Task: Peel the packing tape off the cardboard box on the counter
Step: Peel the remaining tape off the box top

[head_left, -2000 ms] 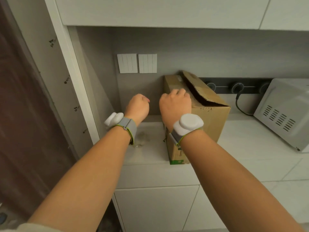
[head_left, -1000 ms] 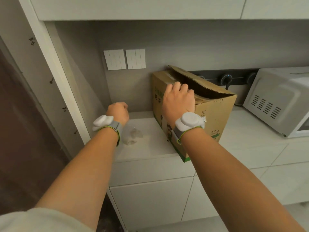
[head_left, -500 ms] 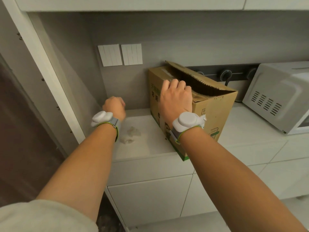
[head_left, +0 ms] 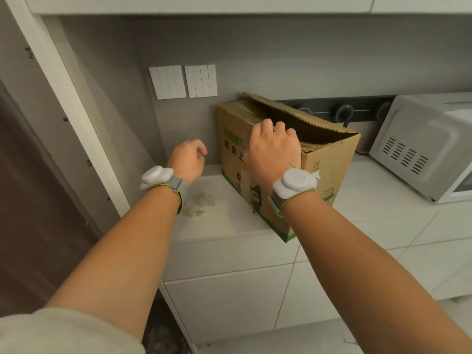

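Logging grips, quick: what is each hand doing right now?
Left hand: loosely curled, nothing visibly held.
Right hand: on the cardboard box top edge; grip cannot be told.

cardboard box: stood on the counter, near its front edge; top flap raised at the rear, green print seen on the left face.
right hand: laid over the box's near top edge, fingers curled over it; a grasp on tape cannot be confirmed.
left hand: held loosely curled above the counter, left of the box, clear of it.
crumpled clear tape: lain on the counter below the left hand.
wristbands: worn on both wrists.
microwave: placed right of the box.
wall switches: mounted above the box.
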Motion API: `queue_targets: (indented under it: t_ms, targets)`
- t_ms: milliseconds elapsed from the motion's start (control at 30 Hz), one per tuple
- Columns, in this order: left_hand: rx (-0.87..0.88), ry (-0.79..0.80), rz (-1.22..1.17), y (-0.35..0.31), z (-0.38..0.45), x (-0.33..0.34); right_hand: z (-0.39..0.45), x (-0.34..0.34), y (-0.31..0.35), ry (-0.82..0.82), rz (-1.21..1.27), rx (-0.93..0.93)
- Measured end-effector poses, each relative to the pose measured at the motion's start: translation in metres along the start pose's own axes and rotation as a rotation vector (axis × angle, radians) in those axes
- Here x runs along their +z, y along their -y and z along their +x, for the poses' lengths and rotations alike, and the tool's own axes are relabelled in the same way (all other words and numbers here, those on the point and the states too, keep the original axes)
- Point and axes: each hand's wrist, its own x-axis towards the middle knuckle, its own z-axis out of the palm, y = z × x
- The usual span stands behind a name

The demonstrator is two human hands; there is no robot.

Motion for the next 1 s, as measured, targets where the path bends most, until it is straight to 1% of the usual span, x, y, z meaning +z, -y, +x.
queue_targets:
  t_ms: [200,333,400,467,533,667,800,900,1000]
  targets:
    - [0.207,-0.032,-0.01,-0.038,0.005,0.009,-0.012,0.002,-0.034,-0.09,0.06,-0.106]
    - [0.32,-0.079,0.053,-0.062,0.012,0.007,-0.018,0.01,-0.059,-0.143,0.069,-0.14]
    - [0.359,-0.046,0.138,-0.069,0.017,0.006,-0.018,0.014,-0.067,-0.186,0.062,-0.142]
    - [0.384,0.017,0.212,-0.075,0.021,0.007,-0.019,0.018,-0.074,-0.215,0.054,-0.127]
    - [0.401,0.061,0.25,-0.08,0.023,0.008,-0.02,0.023,-0.08,-0.219,0.077,-0.075]
    - [0.424,0.094,0.245,-0.09,0.026,0.012,-0.033,0.04,-0.093,-0.221,0.261,0.138]
    - [0.452,0.108,0.246,-0.103,0.036,0.017,-0.032,0.047,-0.107,-0.251,0.404,0.139]
    - [0.459,0.174,0.246,-0.117,0.048,0.023,-0.028,0.049,-0.119,-0.261,0.474,0.148]
    - [0.495,0.225,0.302,-0.131,0.057,0.03,-0.024,0.053,-0.131,-0.256,0.537,0.136]
